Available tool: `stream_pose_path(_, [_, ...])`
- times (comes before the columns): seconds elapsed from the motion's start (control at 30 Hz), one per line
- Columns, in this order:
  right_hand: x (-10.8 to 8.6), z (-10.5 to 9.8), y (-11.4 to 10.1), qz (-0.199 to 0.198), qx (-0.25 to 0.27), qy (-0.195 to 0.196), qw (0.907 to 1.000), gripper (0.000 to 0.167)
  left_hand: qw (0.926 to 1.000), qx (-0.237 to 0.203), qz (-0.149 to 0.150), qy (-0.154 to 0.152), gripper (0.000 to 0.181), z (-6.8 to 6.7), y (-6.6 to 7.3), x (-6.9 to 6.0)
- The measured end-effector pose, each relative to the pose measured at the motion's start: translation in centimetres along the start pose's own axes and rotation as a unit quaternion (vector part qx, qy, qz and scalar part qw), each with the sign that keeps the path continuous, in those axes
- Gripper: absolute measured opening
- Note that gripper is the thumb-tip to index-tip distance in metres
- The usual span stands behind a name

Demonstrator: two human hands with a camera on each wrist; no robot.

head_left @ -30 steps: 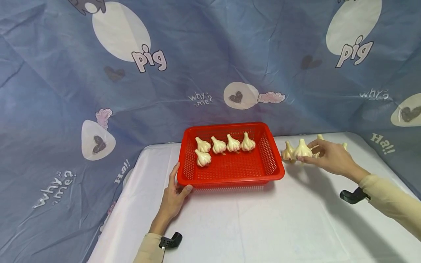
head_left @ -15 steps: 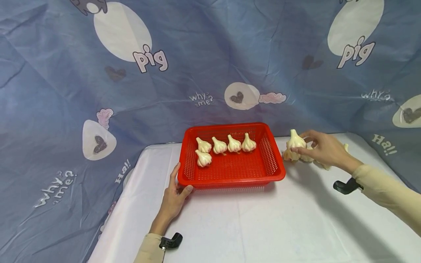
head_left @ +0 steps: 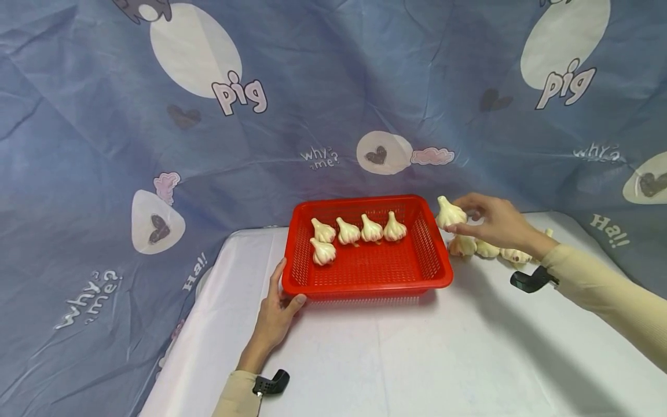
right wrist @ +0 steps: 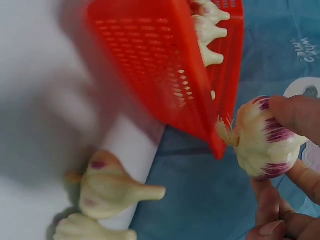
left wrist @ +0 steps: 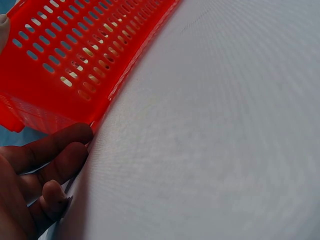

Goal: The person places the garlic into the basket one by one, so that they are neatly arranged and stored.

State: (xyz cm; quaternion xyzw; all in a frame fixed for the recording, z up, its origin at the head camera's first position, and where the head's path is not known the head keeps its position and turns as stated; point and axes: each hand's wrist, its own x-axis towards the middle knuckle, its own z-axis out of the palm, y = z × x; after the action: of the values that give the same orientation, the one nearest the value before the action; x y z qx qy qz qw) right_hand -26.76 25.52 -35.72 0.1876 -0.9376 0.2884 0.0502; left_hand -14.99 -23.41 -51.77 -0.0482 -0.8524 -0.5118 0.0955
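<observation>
I see the right hand pinching a garlic bulb near the right rim of the red basket, where five more bulbs lie. The left hand, spread wide, touches the basket's near left corner.

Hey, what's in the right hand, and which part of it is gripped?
The right hand pinches a garlic bulb by its rounded body.

1. The basket near the back edge of the counter was glossy plastic.
2. The held garlic bulb looked smooth, slightly shiny.
3. The cover was matt cloth.
4. The backdrop was creased cloth.
</observation>
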Motion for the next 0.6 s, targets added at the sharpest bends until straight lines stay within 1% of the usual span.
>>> stream_pose_path(0.17, [0.9,0.5,-0.9,-0.033,0.009,-0.006,0.9994,0.052,1.0,0.001,0.0,0.0,0.095,0.0,0.0,0.0])
stream_pose_path(0.23, [1.3,0.8,-1.2,-0.039,0.012,-0.008,0.9991,0.051,1.0,0.005,0.001,0.0,0.095,0.0,0.0,0.0])
stream_pose_path(0.47, [2.5,1.9,-2.4,-0.035,0.038,-0.024,0.9984,0.053,0.9999,0.012,0.01,0.003,0.094,-0.1,0.1,0.0])
stream_pose_path(0.6, [3.1,2.8,-2.9,-0.043,0.058,-0.033,0.9968,0.053,0.9999,0.012,0.011,0.002,0.095,-0.1,0.2,0.0])
